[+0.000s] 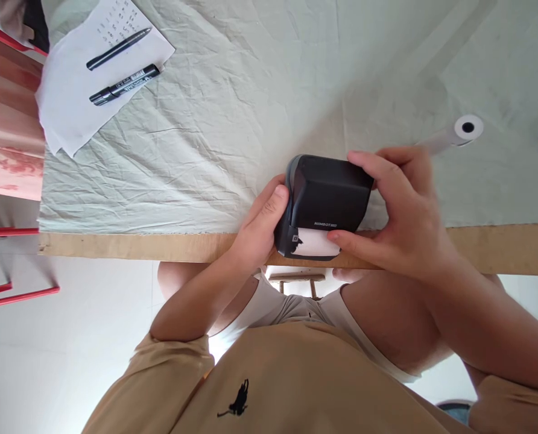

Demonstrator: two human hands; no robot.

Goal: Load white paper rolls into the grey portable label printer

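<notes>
Clasped between both hands is a smooth, boxy black printer: fingers of the left hand grip its left side, those of the right hand its right. Beyond the printer, creased cloth covers the wood-edged counter.

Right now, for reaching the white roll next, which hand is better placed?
Probably your right hand: it's on the side of the black printer nearest the white roll; your left hand holds the opposite side.
</notes>
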